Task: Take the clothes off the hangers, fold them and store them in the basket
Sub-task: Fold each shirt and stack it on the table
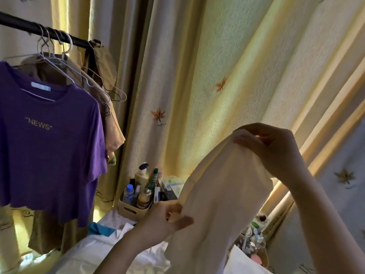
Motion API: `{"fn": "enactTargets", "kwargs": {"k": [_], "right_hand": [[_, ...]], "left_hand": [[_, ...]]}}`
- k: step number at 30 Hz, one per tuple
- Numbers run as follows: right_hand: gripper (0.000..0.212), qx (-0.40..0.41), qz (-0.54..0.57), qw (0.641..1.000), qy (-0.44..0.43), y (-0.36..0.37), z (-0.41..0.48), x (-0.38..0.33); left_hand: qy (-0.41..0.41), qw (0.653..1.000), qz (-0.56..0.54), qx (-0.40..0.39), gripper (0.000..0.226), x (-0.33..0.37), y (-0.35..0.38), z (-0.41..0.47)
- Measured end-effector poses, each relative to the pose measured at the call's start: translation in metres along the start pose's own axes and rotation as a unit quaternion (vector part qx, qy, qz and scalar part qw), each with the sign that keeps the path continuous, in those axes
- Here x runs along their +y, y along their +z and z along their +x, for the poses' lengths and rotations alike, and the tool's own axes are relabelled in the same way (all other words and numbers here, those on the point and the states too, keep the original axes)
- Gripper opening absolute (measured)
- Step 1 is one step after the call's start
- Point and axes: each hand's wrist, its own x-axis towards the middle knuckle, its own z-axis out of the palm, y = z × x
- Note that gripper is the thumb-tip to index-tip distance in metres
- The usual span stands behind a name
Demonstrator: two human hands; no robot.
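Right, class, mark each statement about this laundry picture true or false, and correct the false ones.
1. The left hand and the right hand both hold a cream garment. True.
2. The purple T-shirt lies folded on the bed. False: it hangs from the black rail.
3. The purple T-shirt has the word "NEWS" on it. True.
4. The curtain is patterned with stars. False: it has maple leaves on it.
5. The small box near the left hand is empty. False: it holds bottles.
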Motion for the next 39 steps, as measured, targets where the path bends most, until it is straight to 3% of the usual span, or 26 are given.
{"fn": "enactTargets", "kwargs": {"k": [3, 5, 8, 10, 12, 16, 19, 23, 28, 30, 32, 35, 37, 39], "right_hand": [[0.017, 0.012, -0.032, 0.999, -0.020, -0.014, 0.006, 0.007], [0.024, 0.021, -0.070, 0.997, -0.023, -0.021, 0.009, 0.016], [0.029, 0.019, -0.121, 0.992, -0.004, -0.026, 0.009, 0.036], [0.024, 0.013, -0.132, 0.991, 0.016, -0.025, 0.007, 0.048], [0.020, 0.023, -0.132, 0.991, 0.019, -0.024, 0.007, 0.055], [0.015, 0.076, -0.157, 0.985, -0.011, -0.026, 0.016, 0.054], [0.012, 0.117, -0.126, 0.985, -0.020, -0.027, 0.024, 0.048], [0.012, 0.142, -0.103, 0.984, -0.026, -0.025, 0.034, 0.050], [0.008, 0.130, -0.058, 0.989, -0.037, -0.024, 0.036, 0.054], [0.002, 0.125, -0.023, 0.991, -0.034, -0.026, 0.036, 0.053], [0.011, 0.102, 0.026, 0.994, -0.022, -0.028, 0.035, 0.053], [0.010, 0.042, 0.074, 0.996, 0.021, -0.024, 0.031, 0.056], [0.008, 0.053, 0.105, 0.991, 0.066, -0.018, 0.028, 0.061], [0.016, 0.084, 0.119, 0.983, 0.114, -0.009, 0.028, 0.067]], "left_hand": [[-0.011, 1.000, -0.023, 0.018, 0.042, -0.003, -0.008, 0.003], [-0.010, 0.994, -0.059, 0.093, 0.048, 0.003, -0.025, 0.008], [0.084, 0.971, -0.011, 0.225, 0.056, 0.022, -0.063, 0.016], [0.148, 0.954, 0.038, 0.257, 0.060, 0.038, -0.083, 0.019], [0.173, 0.948, 0.065, 0.261, 0.058, 0.052, -0.097, 0.022], [0.111, 0.975, 0.075, 0.177, 0.020, 0.073, -0.115, 0.023], [0.104, 0.978, 0.100, 0.153, 0.031, 0.081, -0.121, 0.017], [0.110, 0.967, 0.108, 0.203, 0.029, 0.089, -0.128, 0.014], [0.134, 0.957, 0.001, 0.259, 0.028, 0.091, -0.134, 0.006], [0.140, 0.962, -0.011, 0.234, 0.036, 0.093, -0.137, -0.001], [0.143, 0.972, -0.025, 0.184, 0.042, 0.095, -0.146, -0.008], [0.128, 0.965, -0.170, 0.152, 0.041, 0.090, -0.154, -0.006], [0.044, 0.944, -0.268, 0.187, 0.050, 0.071, -0.148, 0.005], [-0.100, 0.917, -0.364, 0.131, 0.068, 0.040, -0.129, 0.003]]}}
